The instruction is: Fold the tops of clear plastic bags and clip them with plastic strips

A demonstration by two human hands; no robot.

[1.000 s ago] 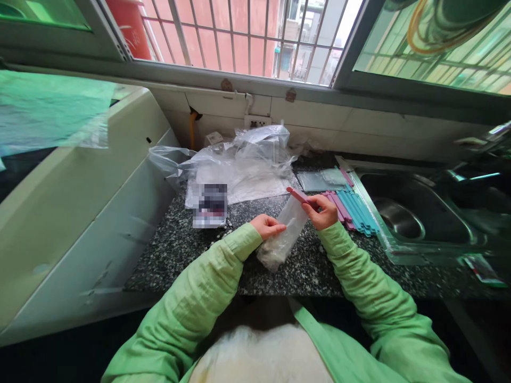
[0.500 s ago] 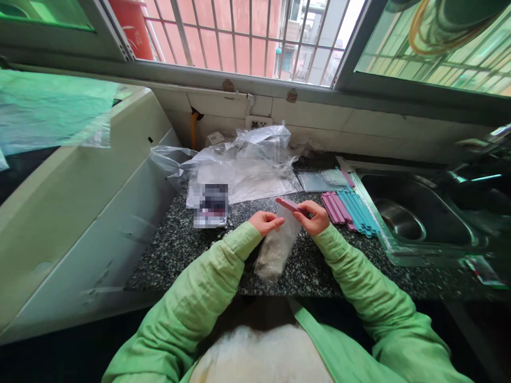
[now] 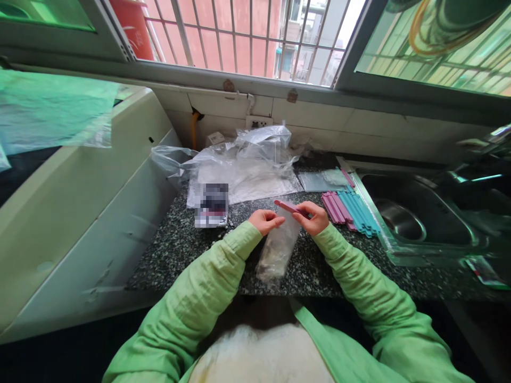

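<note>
No readable writing anywhere in view.

The small flat packet (image 3: 212, 205) lying on the speckled dark stone counter (image 3: 175, 250), left of the hands, has its printed face blurred past reading. The red bucket (image 3: 131, 26) outside the far window bars carries faint pale marks, too small to make out as letters or numbers.

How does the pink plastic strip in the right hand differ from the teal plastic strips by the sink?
The pink plastic strip is single, lifted and held by the right hand at a clear bag; the teal plastic strips lie bundled flat on the counter, untouched. Both are slim, straight sticks.
</note>
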